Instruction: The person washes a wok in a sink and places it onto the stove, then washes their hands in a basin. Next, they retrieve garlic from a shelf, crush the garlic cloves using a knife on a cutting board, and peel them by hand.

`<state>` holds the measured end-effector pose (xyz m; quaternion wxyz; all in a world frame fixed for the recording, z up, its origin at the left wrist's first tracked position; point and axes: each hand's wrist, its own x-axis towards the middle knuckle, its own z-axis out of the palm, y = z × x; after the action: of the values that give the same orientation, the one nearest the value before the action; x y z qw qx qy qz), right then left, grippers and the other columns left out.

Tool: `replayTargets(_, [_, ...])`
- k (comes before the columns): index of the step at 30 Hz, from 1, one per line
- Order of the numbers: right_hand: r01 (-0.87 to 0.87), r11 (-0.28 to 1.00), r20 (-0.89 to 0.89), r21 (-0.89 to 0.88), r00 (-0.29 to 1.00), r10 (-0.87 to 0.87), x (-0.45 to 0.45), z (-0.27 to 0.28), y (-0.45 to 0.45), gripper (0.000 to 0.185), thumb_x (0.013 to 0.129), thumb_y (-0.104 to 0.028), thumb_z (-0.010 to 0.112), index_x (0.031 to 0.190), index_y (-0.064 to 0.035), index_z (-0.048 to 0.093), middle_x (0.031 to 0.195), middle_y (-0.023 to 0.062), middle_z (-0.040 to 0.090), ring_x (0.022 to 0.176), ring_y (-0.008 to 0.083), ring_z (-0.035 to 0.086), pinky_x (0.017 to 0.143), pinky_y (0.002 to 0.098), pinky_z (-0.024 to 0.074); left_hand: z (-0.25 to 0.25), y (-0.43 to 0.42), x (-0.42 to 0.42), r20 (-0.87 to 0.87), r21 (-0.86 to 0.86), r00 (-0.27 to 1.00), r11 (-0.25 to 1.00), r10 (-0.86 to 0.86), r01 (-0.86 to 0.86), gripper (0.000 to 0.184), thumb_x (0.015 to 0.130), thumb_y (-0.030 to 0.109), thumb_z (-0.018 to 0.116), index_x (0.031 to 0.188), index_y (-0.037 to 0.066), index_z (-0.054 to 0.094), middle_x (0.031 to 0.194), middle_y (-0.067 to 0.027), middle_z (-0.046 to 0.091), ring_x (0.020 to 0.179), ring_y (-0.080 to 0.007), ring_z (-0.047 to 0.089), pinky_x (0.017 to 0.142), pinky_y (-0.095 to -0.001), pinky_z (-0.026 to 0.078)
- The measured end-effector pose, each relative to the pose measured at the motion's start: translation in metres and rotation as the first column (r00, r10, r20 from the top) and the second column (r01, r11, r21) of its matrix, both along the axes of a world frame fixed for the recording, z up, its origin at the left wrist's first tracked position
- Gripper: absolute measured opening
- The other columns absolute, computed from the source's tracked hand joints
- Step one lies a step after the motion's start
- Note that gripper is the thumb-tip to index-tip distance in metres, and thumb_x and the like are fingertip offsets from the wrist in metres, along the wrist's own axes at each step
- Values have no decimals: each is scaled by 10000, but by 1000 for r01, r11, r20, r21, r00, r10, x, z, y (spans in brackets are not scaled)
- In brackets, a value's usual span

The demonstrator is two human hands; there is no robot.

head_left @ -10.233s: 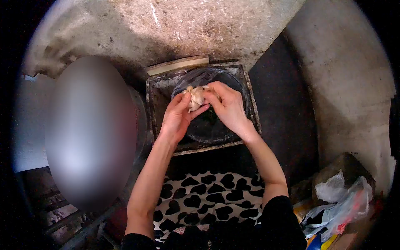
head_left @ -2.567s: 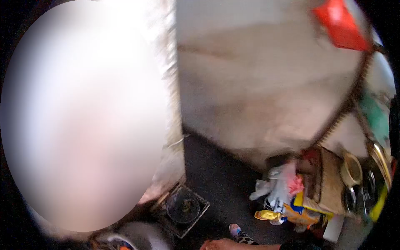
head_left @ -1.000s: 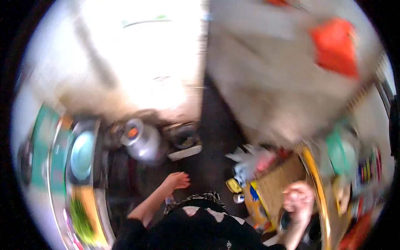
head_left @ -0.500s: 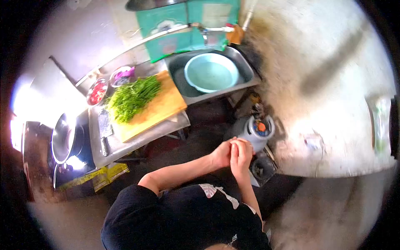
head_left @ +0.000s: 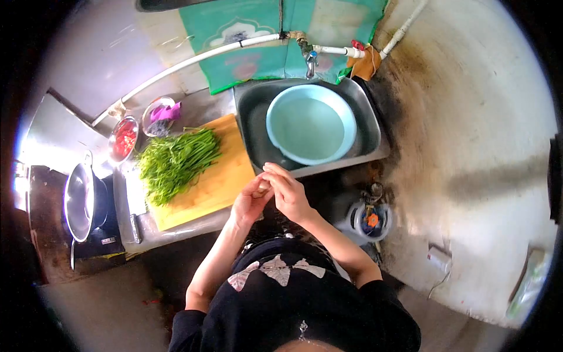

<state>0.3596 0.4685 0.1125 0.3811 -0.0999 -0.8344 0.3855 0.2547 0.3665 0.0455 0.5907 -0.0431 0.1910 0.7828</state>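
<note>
My left hand (head_left: 251, 202) and my right hand (head_left: 291, 196) meet in front of the counter's edge. The fingers of both are curled and pressed together at the tips. Whatever lies between them, if anything, is hidden. Just left of my hands is a wooden cutting board (head_left: 234, 170) with a heap of leafy green stems (head_left: 176, 164) on it. Beyond my right hand, a light blue basin (head_left: 311, 126) of water sits in the metal sink (head_left: 252, 111).
A knife (head_left: 135, 227) lies left of the board. Behind it stand a bowl of chopped red pieces (head_left: 124, 141) and a bowl with a purple item (head_left: 166, 112). A pan (head_left: 80, 202) is far left. A faucet (head_left: 311, 63) overhangs the sink; a gas cylinder (head_left: 358, 226) stands below right.
My view has turned right and the picture is sharper. Clasped together before, my hands have moved left toward the board and now touch mainly at the fingers.
</note>
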Motion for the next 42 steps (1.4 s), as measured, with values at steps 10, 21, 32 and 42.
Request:
replayTargets(10, [87,572,331,-815,881,338,-54,-106,195,143,902,-10,452,960,39,574,785,114,616,578,163,630,471,275,522,-40,98,-41,-33,-420,995,902,92,-98,203,891,246,578,981,64,570,784,-50,542,590,-107,443,411,-204,265])
replayTargets(21, [397,368,511,-841,805,301,-78,-193,249,185,880,-219,542,844,-49,605,643,14,557,537,96,509,456,245,396,-149,142,-40,-19,-655,920,691,390,-306,101,891,127,514,912,37,556,767,-82,540,750,-237,531,727,-379,516])
replayTargets(32, [242,889,646,-389,759,76,-71,-205,290,143,874,-151,568,943,-41,629,784,34,637,634,134,607,528,261,469,-151,152,-52,83,-590,897,747,433,-306,328,771,-43,480,1079,52,538,614,-12,486,585,-157,515,814,-390,494])
replayTargets(42, [-72,382,256,-921,628,735,-110,-102,182,198,882,-87,497,1047,-17,581,995,97,614,882,171,597,756,287,484,-141,165,-44,-105,-638,939,702,327,-316,209,943,255,438,951,88,563,760,-44,571,644,-187,569,539,-306,489])
